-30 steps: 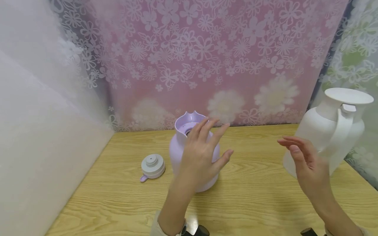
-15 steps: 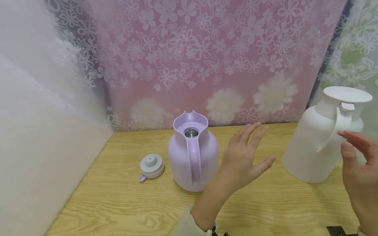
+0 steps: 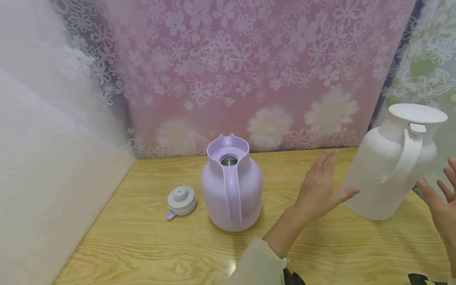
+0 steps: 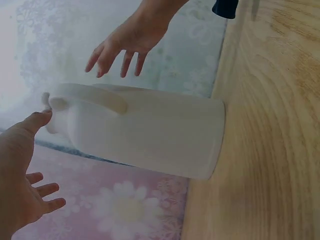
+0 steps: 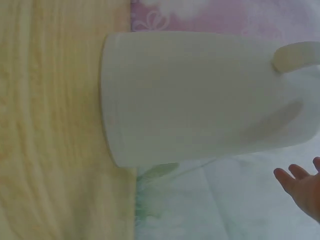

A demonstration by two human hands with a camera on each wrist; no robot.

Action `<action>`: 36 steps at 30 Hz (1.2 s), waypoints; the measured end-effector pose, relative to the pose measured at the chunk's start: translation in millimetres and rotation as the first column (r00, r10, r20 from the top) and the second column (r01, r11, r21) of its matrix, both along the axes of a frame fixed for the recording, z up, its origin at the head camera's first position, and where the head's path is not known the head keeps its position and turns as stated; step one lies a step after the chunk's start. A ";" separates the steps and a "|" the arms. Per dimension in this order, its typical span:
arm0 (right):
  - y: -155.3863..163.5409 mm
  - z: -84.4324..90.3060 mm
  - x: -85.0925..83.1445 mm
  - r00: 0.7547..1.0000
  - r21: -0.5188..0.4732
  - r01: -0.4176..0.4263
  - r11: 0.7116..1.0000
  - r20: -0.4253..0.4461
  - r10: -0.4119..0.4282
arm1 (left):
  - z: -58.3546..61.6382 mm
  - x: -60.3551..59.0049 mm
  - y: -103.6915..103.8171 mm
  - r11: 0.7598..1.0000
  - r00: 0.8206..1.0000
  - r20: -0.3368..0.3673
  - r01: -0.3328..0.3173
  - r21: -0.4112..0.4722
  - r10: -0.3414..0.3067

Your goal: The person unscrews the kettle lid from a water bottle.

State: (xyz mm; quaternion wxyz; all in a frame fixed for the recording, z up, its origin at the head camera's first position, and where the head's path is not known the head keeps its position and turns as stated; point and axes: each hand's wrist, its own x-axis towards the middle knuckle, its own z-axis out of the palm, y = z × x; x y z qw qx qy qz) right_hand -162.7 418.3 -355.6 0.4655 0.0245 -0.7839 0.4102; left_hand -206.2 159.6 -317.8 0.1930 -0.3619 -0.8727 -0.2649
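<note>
A white thermos jug (image 3: pixel 386 170) with a flat lid and a side handle stands upright at the right of the table. In the head view my left hand (image 3: pixel 318 188) is just left of it, fingers spread and holding nothing. My right hand (image 3: pixel 443 206) hovers at the right edge of that view, fingers extended, also holding nothing. The left wrist view has the jug (image 4: pixel 145 130) between both hands, with the right hand (image 4: pixel 132 40) on its handle side. In the right wrist view, the jug body (image 5: pixel 200 100) fills the middle and the right fingers (image 5: pixel 295 180) show low at the right.
A lilac thermos jug (image 3: pixel 231 194) stands lidless at mid-table, its handle toward me and its glass-lined mouth showing. Left of it lies a grey round stopper (image 3: pixel 181 200) with a lilac tab. A pink floral curtain (image 3: pixel 213 79) hangs behind the wooden table (image 3: pixel 149 253).
My left hand has moved right, away from in front of the lilac jug to beside the white one. My right hand has shifted right, past the white jug's handle. Both jugs stay put.
</note>
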 end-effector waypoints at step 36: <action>-3.9 -27.6 -9.4 0.944 -0.063 -0.189 0.980 0.263 0.199 | -75.5 -48.7 98.6 0.997 0.949 0.308 0.071 -0.005 -0.066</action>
